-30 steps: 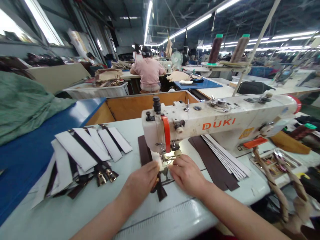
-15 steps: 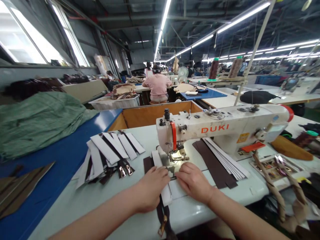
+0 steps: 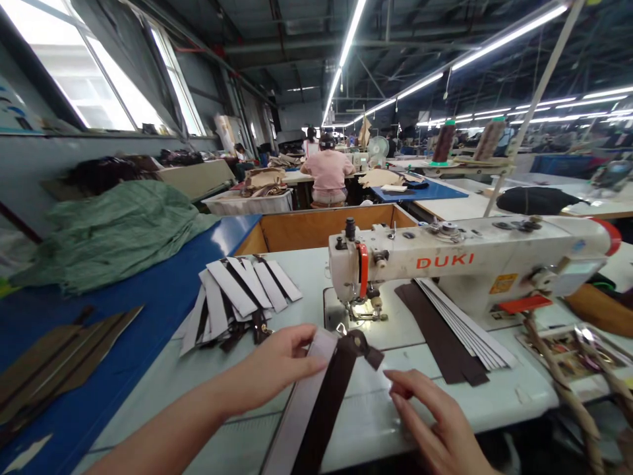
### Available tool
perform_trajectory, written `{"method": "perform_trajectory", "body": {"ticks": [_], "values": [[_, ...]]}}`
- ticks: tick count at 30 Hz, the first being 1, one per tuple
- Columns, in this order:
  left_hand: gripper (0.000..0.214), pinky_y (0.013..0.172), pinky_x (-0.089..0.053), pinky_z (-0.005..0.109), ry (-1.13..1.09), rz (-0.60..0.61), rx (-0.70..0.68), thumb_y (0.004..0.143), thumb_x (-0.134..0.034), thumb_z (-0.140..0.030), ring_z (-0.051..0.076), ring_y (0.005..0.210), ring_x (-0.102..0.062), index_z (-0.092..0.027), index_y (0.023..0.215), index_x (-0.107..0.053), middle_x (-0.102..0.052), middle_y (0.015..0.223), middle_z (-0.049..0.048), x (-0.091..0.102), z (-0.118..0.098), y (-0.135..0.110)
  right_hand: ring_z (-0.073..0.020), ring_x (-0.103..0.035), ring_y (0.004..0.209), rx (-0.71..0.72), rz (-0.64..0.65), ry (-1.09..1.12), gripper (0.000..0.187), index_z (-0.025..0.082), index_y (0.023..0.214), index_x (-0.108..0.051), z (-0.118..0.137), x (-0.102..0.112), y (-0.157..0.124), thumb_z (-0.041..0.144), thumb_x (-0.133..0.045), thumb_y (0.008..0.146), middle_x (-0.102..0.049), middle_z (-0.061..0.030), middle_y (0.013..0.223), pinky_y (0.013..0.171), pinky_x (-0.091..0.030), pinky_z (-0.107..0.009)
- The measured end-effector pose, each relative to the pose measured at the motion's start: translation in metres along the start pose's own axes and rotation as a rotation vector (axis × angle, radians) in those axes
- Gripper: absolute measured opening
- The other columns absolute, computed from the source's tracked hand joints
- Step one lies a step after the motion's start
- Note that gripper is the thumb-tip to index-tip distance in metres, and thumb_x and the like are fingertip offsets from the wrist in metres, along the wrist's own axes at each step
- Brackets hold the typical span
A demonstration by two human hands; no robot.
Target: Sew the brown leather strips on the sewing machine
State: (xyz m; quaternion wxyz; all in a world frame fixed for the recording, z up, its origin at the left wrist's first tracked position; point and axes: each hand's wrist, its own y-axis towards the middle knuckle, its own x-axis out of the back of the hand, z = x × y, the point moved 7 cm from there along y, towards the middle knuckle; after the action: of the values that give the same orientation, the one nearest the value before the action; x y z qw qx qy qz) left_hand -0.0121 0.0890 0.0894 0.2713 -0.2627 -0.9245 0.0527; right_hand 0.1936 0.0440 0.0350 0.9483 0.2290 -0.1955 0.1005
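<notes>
My left hand (image 3: 270, 373) grips a long leather strap (image 3: 316, 402) near its upper end, away from the DUKI sewing machine (image 3: 469, 267). The strap has a dark brown face and a white backing, with a small dark tab (image 3: 364, 348) at the top. My right hand (image 3: 430, 415) hovers just right of the strap, fingers apart, holding nothing. Under the raised-looking presser foot (image 3: 366, 310) no strap lies. Beyond my left hand sits a pile of white-backed strips (image 3: 237, 293) with metal fittings mostly hidden.
Brown strips and a white-backed stack (image 3: 452, 330) lie right of the needle on the pale table (image 3: 368, 409). A tray of hardware (image 3: 568, 353) is at right, a blue tabletop (image 3: 119, 316) at left with a green cloth bundle (image 3: 113, 237). A seated person in a pink shirt (image 3: 327, 175) works beyond a wooden bin (image 3: 326, 227).
The strap has come out from the machine and is lifted toward me in my left hand. My right hand has let go and moved down and right. The view has swung slightly.
</notes>
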Motion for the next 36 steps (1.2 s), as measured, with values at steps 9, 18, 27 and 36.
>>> {"method": "perform_trajectory", "body": {"ticks": [9, 18, 27, 36], "values": [[0.040, 0.074, -0.050, 0.032, -0.793, -0.262, 0.154, 0.063, -0.078, -0.029, 0.024, 0.084, -0.067, -0.015, 0.097, -0.060, -0.071, 0.093, 0.0089, -0.027, 0.061, -0.023, -0.0231, -0.063, 0.094, -0.378, 0.317, 0.838, 0.033, 0.017, 0.103, -0.065, 0.019, -0.106, 0.045, 0.040, -0.065, 0.080, -0.069, -0.0040, 0.097, 0.091, -0.046, -0.038], [0.050, 0.071, -0.053, 0.031, -0.658, -0.517, 0.215, 0.062, -0.075, -0.032, 0.021, 0.078, -0.069, -0.015, 0.104, -0.054, -0.071, 0.089, 0.0083, -0.005, 0.090, 0.014, -0.0214, -0.063, 0.090, -0.339, 0.387, 0.360, 0.028, 0.017, 0.095, -0.063, -0.003, -0.112, 0.047, 0.008, -0.055, 0.071, -0.068, -0.0017, 0.094, 0.080, -0.049, -0.031], [0.048, 0.063, -0.047, 0.029, -0.226, -0.607, 0.100, 0.058, -0.073, -0.046, 0.020, 0.066, -0.064, -0.020, 0.094, -0.057, -0.063, 0.062, -0.0041, 0.049, 0.080, 0.080, -0.0188, -0.066, 0.083, -0.391, 0.363, -0.008, 0.018, 0.017, 0.092, -0.063, -0.028, -0.104, 0.087, 0.009, -0.055, 0.078, -0.070, -0.0020, 0.091, 0.068, -0.050, -0.025], [0.022, 0.076, -0.045, 0.034, 0.287, -0.641, -0.030, 0.071, -0.055, -0.040, 0.026, 0.079, -0.061, -0.022, 0.082, -0.062, -0.066, 0.076, 0.0032, 0.057, 0.070, 0.119, -0.0272, -0.068, 0.078, -0.394, 0.306, -0.653, 0.023, 0.017, 0.092, -0.063, -0.023, -0.033, 0.089, 0.038, -0.061, 0.084, -0.071, -0.0105, 0.081, 0.067, -0.046, -0.032]]}}
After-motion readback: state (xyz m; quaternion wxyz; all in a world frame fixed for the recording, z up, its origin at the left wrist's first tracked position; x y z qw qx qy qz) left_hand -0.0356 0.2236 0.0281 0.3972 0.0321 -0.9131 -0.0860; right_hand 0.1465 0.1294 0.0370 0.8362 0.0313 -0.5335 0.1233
